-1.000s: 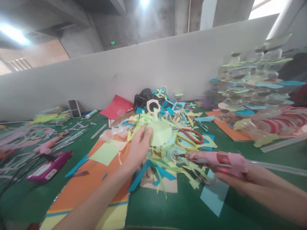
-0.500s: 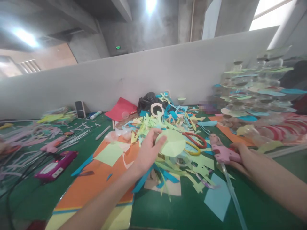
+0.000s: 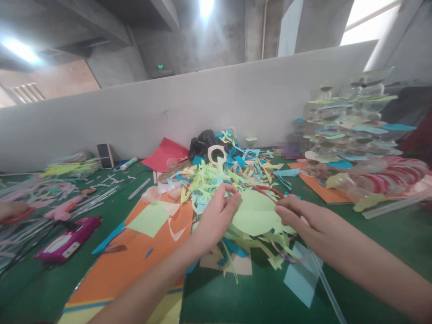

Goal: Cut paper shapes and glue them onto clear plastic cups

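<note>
A light green paper disc (image 3: pixel 254 214) hangs just above a heap of coloured paper scraps (image 3: pixel 222 180) in the middle of the green table (image 3: pixel 381 243). My left hand (image 3: pixel 216 220) pinches the disc's left edge with thumb and fingers. My right hand (image 3: pixel 300 220) has its fingertips closed on the disc's right edge. A pink glue gun lies mostly hidden under my right hand, with its clear glue stick (image 3: pixel 326 283) trailing toward the front edge. Red and yellow scissor handles (image 3: pixel 268 191) show behind the disc.
Orange and yellow sheets (image 3: pixel 135 256) lie front left, with a magenta device (image 3: pixel 65 240) and cables further left. A red sheet (image 3: pixel 165 153) and black bag (image 3: pixel 202 141) sit against the white partition (image 3: pixel 168 108). Stacked clear cups with paper discs (image 3: pixel 354 135) fill the right.
My right hand put the pink glue gun down on the table and came across to take the disc's right edge. My left hand kept hold of the disc and lowered it slightly.
</note>
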Motion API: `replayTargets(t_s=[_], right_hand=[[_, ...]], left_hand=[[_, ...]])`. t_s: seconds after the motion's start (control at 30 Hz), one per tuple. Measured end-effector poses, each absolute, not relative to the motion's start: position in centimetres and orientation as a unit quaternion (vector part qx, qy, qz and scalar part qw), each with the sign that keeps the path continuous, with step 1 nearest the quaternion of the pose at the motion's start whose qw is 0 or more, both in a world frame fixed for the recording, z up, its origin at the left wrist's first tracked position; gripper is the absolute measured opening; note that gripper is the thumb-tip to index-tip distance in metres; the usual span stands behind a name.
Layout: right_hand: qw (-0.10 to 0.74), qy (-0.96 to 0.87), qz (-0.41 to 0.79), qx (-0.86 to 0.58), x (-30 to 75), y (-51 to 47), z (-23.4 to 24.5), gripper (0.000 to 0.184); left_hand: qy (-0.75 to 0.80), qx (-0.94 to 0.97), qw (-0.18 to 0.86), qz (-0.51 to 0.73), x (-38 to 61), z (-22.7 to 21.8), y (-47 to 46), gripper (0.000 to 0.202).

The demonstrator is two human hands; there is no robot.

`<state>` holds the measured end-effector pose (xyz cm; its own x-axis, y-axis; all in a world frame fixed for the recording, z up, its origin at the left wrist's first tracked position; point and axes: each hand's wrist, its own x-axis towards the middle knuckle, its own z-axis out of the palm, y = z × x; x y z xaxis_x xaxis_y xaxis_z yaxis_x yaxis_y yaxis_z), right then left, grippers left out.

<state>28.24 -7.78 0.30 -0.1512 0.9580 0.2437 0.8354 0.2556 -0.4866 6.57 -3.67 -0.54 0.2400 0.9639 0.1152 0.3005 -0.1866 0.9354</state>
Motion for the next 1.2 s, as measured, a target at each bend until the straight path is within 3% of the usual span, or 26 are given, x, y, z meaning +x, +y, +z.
replayTargets(t_s=[0.1,0.3,0.67,0.87,1.03,1.2], right_hand=[[0.242,-0.730,0.208,-0.604,27.1,-6.2,0.8,0.047],[0.246,-0.736,0.199,-0.598,27.2,-5.2,0.0,0.042],[0.148,-0.801,0.027,-0.579,27.4,-4.4,-3.6,0.036],[0.090,-0.826,-0.066,-0.553,27.5,-4.5,-4.8,0.023],[-0.029,-0.845,-0.108,-0.523,27.2,-4.6,-4.5,0.028],[-0.043,-0.843,-0.117,-0.524,27.1,-4.5,-4.7,0.023]], left_hand=[[0.478,0.667,0.422,0.385,6.8,-0.3,-3.9,0.025],[0.497,0.698,0.375,0.353,6.7,-1.0,-3.6,0.023],[0.547,0.728,0.307,0.276,6.3,-2.1,-3.1,0.019],[0.537,0.742,0.314,0.249,6.4,-2.4,-3.2,0.019],[0.543,0.739,0.319,0.239,6.4,-2.6,-3.2,0.020],[0.550,0.740,0.312,0.230,6.2,-2.8,-3.0,0.020]])
